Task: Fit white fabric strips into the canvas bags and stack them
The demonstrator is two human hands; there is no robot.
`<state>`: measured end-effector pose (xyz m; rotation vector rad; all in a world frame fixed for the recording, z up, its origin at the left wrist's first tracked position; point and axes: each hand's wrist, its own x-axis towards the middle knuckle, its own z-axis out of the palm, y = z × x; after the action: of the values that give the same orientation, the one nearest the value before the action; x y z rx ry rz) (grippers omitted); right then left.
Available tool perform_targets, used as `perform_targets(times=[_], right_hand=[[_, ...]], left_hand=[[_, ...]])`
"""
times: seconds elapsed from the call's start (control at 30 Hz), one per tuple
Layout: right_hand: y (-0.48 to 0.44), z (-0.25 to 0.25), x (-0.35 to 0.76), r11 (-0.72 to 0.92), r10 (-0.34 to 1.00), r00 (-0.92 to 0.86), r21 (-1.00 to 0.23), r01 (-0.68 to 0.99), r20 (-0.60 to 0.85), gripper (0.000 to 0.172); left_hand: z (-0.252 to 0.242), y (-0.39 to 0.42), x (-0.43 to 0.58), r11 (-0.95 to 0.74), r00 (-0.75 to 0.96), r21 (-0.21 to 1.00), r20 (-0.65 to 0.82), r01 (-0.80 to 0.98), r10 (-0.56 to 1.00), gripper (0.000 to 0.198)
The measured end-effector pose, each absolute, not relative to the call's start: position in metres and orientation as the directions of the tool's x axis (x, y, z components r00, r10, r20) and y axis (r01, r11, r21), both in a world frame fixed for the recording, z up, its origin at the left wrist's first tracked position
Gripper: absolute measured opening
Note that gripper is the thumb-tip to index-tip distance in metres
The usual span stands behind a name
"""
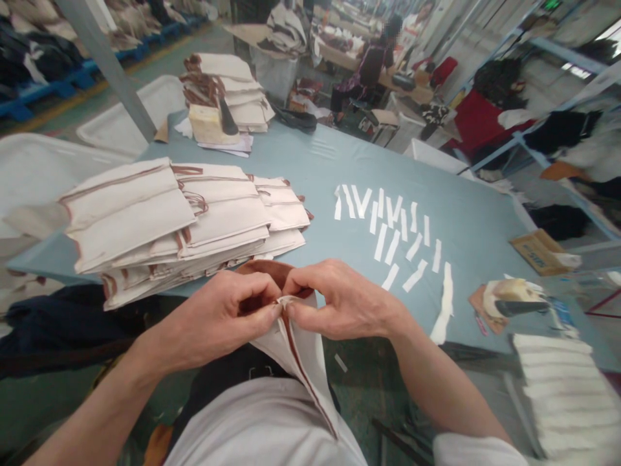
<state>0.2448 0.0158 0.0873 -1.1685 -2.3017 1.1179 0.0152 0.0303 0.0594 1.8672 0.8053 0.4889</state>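
Observation:
Between my two hands is a cream fabric bag [313,353] with brown trim running down its seam, held against my body at the table's near edge. My left hand [237,301] pinches the top edge of the bag by the seam. Opposite it, thumb and fingers of my right hand [334,298] pinch the same spot, the thumbs almost touching. Part of the bag's brown rim [272,266] shows behind the fingers. Just left of my hands lie stacks of similar cream bags [130,207] with brown cords.
Rows of short white strips [388,223] lie on the blue table [320,155], with one longer strip [444,304]. At the right are a yellowish block with a dark tool [514,301] and a cardboard box [543,252]. More bags [242,90] are stacked behind. A seated person [369,68] is farther off.

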Motion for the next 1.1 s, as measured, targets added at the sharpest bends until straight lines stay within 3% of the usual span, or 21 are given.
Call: perform_targets(times=[0.17, 0.4, 0.77, 0.93, 1.1], right_hand=[[0.024, 0.104, 0.244, 0.402, 0.778, -0.612, -0.637, 0.657, -0.141, 0.007], [0.038, 0.121, 0.241, 0.470, 0.722, -0.661, -0.555, 0.687, -0.206, 0.025], [0.038, 0.113, 0.237, 0.373, 0.723, -0.630, -0.606, 0.703, -0.285, 0.019], [0.037, 0.111, 0.235, 0.316, 0.746, -0.610, -0.664, 0.677, -0.267, 0.015], [0.029, 0.099, 0.236, 0.310, 0.759, -0.628, -0.752, 0.582, -0.173, 0.017]], left_hand=[[0.062, 0.029, 0.023, -0.380, 0.672, 0.884, 0.106, 0.274, 0.733, 0.026], [0.062, 0.034, 0.019, -0.461, 0.640, 0.838, 0.187, 0.292, 0.745, 0.025], [0.059, 0.029, 0.006, -0.567, 0.673, 0.751, 0.229, 0.338, 0.704, 0.019], [0.060, 0.023, 0.003, -0.615, 0.645, 0.706, 0.292, 0.353, 0.706, 0.017], [0.063, 0.024, -0.001, -0.598, 0.645, 0.734, 0.291, 0.323, 0.706, 0.020]])
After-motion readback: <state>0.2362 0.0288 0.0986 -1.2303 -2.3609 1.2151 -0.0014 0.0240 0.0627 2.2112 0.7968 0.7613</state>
